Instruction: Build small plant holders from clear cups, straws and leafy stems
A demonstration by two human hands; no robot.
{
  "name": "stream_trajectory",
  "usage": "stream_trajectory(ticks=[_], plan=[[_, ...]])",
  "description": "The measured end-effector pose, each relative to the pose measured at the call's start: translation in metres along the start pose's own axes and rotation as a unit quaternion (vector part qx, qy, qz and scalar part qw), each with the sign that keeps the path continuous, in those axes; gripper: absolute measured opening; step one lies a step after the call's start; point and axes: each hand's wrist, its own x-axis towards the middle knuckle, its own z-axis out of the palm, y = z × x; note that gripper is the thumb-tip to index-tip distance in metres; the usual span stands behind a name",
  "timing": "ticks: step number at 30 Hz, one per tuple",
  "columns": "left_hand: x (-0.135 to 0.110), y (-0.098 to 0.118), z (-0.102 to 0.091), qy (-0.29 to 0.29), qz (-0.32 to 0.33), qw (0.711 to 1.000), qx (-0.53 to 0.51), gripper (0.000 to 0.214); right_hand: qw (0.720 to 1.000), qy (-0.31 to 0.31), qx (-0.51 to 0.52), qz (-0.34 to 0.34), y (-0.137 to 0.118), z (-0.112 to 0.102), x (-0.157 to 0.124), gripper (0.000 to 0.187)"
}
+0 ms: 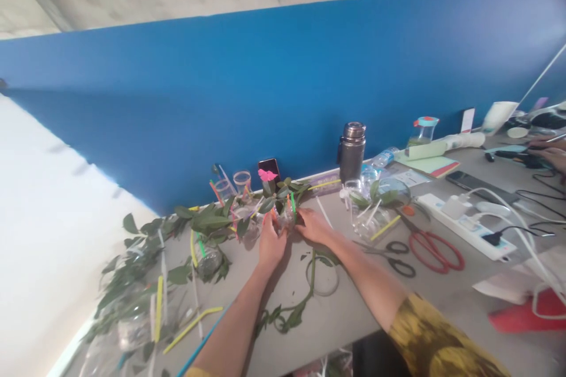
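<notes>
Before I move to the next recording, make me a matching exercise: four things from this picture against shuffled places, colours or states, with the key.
Column 1
1. Flower
2. Flask
3. Power strip
4. Clear container

Column 2
A. Upright by the blue partition
B. Between the left hand and the right hand
C. Pink
D. White, with plugs in it

Pairs: 1-C, 2-A, 3-D, 4-B
</notes>
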Motion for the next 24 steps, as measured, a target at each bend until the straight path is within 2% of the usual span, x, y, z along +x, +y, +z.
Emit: stream_trajectory(ticks=[5, 9, 13, 14, 16, 18, 20, 22, 24], plan=[[-0.003, 0.001, -0.004, 0.004, -0.004, 1.000, 0.015, 0.052, 1.000, 0.005, -0.004, -0.008, 0.005, 0.003, 0.001, 0.049], [-0.009, 0.004, -0.020, -0.009, -0.030, 1.000, 0.003, 0.063, 1.000, 0.021, -0.003, -0.012, 0.017, 0.006, 0.002, 0.056], [-0.016, 0.005, -0.049, -0.051, -0.069, 0.995, 0.044, 0.024, 0.998, 0.039, -0.003, 0.041, 0.026, 0.003, 0.000, 0.049], [-0.018, 0.006, -0.056, -0.057, -0.079, 0.993, 0.060, 0.018, 0.998, 0.041, -0.002, 0.054, 0.027, 0.001, -0.001, 0.046], [-0.019, 0.010, -0.069, -0.054, -0.090, 0.990, 0.091, 0.020, 0.997, 0.042, 0.001, 0.066, 0.027, -0.001, -0.003, 0.041], [-0.018, 0.015, -0.079, -0.026, -0.090, 0.989, 0.117, 0.025, 0.997, 0.040, 0.002, 0.063, 0.026, -0.003, -0.004, 0.038], [-0.015, 0.020, -0.089, 0.036, -0.090, 0.985, 0.144, 0.025, 0.998, 0.037, 0.001, 0.057, 0.026, -0.003, -0.004, 0.036], [-0.011, 0.023, -0.097, 0.110, -0.086, 0.971, 0.197, 0.021, 0.998, 0.035, 0.002, 0.055, 0.028, -0.002, -0.004, 0.036], [-0.005, 0.021, -0.104, 0.147, -0.063, 0.950, 0.269, 0.030, 0.998, 0.033, 0.006, 0.057, 0.029, -0.001, -0.003, 0.037]])
